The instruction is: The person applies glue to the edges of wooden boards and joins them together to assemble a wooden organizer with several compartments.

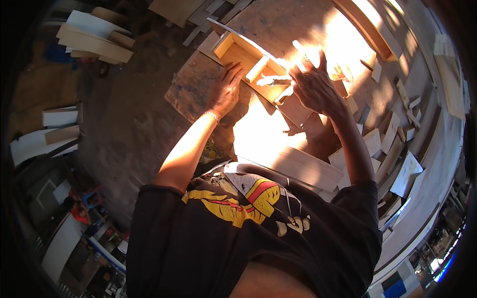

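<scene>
A shallow open wooden box (272,92) lies at an angle on the worn workbench (191,82), with a short wood block (257,68) standing inside it. My left hand (226,92) rests at the box's near left edge, fingers stretched out over the wood. Over the right end of the box is my right hand (315,87), its fingers bent and closed. A pale, ragged piece (273,80) sticks out to the left from beside those fingers. Strong sunlight washes out the fingertips, so what they hold cannot be made out.
A long wooden board (365,27) stands along the far right. Several wood offcuts (387,131) litter the right side. Sunlit planks (305,166) lie between the box and my body. Stacked panels (97,37) are at the upper left, beyond the dark floor (124,114).
</scene>
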### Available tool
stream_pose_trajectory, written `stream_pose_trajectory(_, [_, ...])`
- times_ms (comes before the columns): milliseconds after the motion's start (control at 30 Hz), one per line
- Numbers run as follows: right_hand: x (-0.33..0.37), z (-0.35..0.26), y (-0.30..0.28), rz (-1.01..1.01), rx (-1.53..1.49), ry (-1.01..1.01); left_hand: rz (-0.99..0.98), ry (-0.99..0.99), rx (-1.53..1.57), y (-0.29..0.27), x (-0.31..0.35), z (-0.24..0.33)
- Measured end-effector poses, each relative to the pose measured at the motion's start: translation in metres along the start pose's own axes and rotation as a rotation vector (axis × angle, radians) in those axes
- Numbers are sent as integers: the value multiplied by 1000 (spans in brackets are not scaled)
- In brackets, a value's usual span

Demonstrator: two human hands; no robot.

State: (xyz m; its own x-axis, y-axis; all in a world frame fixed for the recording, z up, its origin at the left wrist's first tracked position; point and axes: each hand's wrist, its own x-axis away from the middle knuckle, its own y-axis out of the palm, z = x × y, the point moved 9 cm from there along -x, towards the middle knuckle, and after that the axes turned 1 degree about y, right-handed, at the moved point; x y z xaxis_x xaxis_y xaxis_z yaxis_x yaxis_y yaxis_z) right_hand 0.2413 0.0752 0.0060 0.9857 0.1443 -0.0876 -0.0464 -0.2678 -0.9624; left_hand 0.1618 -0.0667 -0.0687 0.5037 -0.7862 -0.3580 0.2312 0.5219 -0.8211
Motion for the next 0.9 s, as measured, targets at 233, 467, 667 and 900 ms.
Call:
stream_pose_trajectory(233, [14, -9, -10, 3, 18, -22, 0, 6, -3, 1, 2, -1])
stream_pose_trajectory(467, [10, -3, -18, 30, 16, 12, -15, -13, 2, 2, 2, -1])
stream_pose_trajectory(667, [10, -3, -22, 144, -11, -25, -9, 14, 3, 2, -1, 0])
stream_pose_trajectory(900, [-19, 20, -10, 31, -475, 96, -11, -13, -23, 1, 3, -2])
